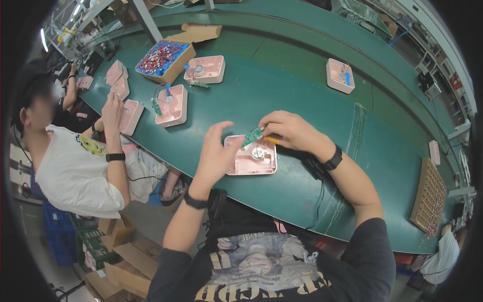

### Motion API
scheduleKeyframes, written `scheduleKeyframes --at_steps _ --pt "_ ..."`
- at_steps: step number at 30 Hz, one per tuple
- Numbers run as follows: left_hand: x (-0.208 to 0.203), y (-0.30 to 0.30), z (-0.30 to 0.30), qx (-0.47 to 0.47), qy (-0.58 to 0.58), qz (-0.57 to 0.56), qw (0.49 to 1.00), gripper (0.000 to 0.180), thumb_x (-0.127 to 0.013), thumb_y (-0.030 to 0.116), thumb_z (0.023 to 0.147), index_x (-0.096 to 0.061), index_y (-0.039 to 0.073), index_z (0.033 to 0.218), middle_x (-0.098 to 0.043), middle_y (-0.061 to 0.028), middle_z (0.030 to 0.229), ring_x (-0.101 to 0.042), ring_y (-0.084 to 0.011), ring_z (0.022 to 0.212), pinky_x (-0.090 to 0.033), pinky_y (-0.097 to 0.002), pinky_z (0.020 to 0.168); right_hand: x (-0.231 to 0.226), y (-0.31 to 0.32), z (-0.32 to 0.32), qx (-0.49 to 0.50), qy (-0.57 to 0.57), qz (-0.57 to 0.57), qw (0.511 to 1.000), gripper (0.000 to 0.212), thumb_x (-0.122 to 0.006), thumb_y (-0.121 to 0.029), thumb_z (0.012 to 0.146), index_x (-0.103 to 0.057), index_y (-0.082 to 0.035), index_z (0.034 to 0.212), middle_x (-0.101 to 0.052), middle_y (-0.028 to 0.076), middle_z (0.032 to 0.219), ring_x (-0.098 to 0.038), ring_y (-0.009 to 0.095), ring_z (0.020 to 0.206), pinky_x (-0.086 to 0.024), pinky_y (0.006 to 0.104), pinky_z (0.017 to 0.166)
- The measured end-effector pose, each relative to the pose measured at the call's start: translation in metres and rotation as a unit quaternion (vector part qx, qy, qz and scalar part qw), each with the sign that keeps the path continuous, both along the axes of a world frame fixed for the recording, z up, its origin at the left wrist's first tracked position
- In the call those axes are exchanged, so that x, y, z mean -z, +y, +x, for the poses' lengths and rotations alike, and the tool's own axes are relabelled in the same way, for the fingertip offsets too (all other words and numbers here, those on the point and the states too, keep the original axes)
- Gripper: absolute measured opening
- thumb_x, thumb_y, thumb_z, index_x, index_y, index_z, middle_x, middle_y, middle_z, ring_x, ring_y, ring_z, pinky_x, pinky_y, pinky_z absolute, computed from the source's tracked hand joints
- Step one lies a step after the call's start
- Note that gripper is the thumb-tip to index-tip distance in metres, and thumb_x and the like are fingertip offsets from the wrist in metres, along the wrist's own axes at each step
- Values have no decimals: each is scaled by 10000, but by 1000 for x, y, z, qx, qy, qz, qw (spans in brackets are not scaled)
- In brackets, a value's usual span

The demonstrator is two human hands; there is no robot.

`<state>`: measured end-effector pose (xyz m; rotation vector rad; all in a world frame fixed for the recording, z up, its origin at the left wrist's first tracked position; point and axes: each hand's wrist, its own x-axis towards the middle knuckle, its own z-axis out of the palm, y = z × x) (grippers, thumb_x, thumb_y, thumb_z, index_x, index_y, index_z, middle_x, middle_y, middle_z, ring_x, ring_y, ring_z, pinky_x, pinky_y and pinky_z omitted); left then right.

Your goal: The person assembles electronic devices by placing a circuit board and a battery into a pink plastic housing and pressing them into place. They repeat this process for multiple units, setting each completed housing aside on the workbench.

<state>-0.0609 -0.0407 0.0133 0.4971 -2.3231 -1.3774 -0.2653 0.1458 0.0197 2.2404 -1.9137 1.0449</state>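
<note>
My right hand (291,130) has its fingers drawn in narrow, gripping the upper right end of a small green circuit board (252,137) at the middle of the frame. My left hand (214,157) is spread wide, thumb reaching to the board's lower left end; whether it presses there I can't tell. The board sits tilted over the upper edge of a pink housing (251,172), with a round silver part (258,152) inside. Thin wires seem to run between them, so pulling the board too far could strain a joint. With my left hand this loose, the board could also slip if my right pinch eased. A yellow piece (272,140) under my right fingers might get in the way; I can't tell if I'm holding it.

Farther out, two pink housings with parts lie at upper left, near a cardboard box (180,66) of blue and red pieces. A co-worker (75,166) sits at the left; a brown divided tray (427,199) lies at far right.
</note>
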Motion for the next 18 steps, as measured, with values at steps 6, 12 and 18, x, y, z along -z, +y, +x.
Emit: scheduleKeyframes --at_steps 6,12,18 --pt "16 30 44 -27 -44 -166 985 644 -759 210 880 -552 -35 1438 -633 -222 1296 -559 -403 1277 -420 -493 1127 -14 -2 5 20 28 -6 999 186 -831 -94 853 -706 -59 986 -712 87 1141 -712 296 993 -595 396 835" --pt "28 32 42 11 -2 -140 990 606 -733 170 832 -619 -2 1402 -637 -198 1288 -566 -381 1249 -352 -546 1182 -12 1 12 68 2 -9 998 186 -823 -54 851 -708 -46 997 -711 101 1131 -726 286 980 -604 396 810" --pt "31 21 40 56 -2 -107 993 575 -728 168 835 -652 36 1390 -670 -162 1230 -575 -343 1245 -296 -569 1245 -20 -10 23 70 -130 44 988 180 -795 -41 867 -712 -47 1027 -703 95 1149 -710 301 1012 -587 399 849"
